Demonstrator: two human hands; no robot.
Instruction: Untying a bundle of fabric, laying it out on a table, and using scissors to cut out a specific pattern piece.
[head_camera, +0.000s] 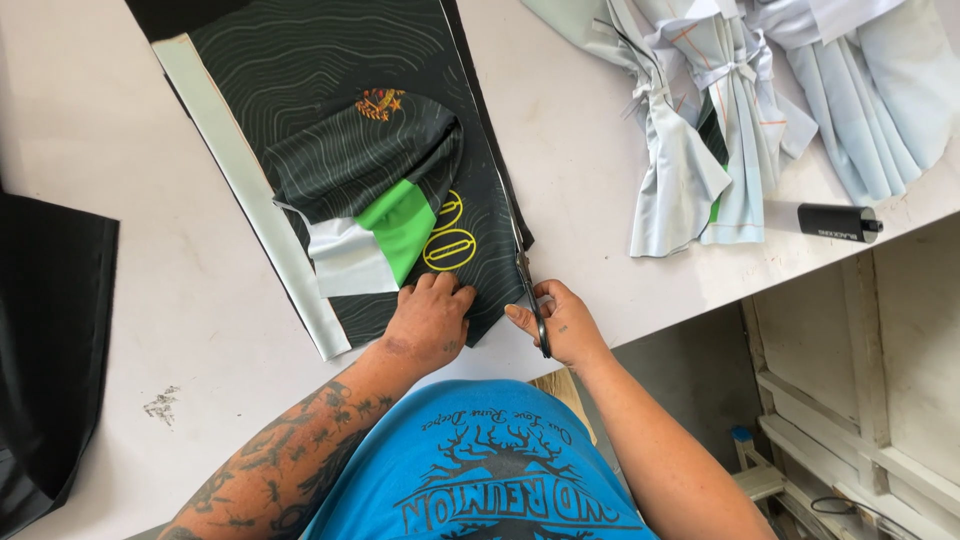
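Observation:
A long piece of black printed fabric (300, 70) with thin wavy lines, a small crest, yellow outlined digits and a green and white panel lies on the white table (160, 300). My left hand (432, 318) presses flat on its near end, fingers curled over the cloth. My right hand (560, 322) grips a pair of scissors (528, 285) whose blades run along the fabric's right edge. A folded layer of the same cloth lies bunched on top near the middle.
Bundles of pale blue-grey fabric pieces (720, 110) tied with strips lie at the back right. A black cylinder (836, 221) rests by the table's right edge. Black cloth (50, 350) hangs at the far left. A white wooden frame (860, 400) stands below the table.

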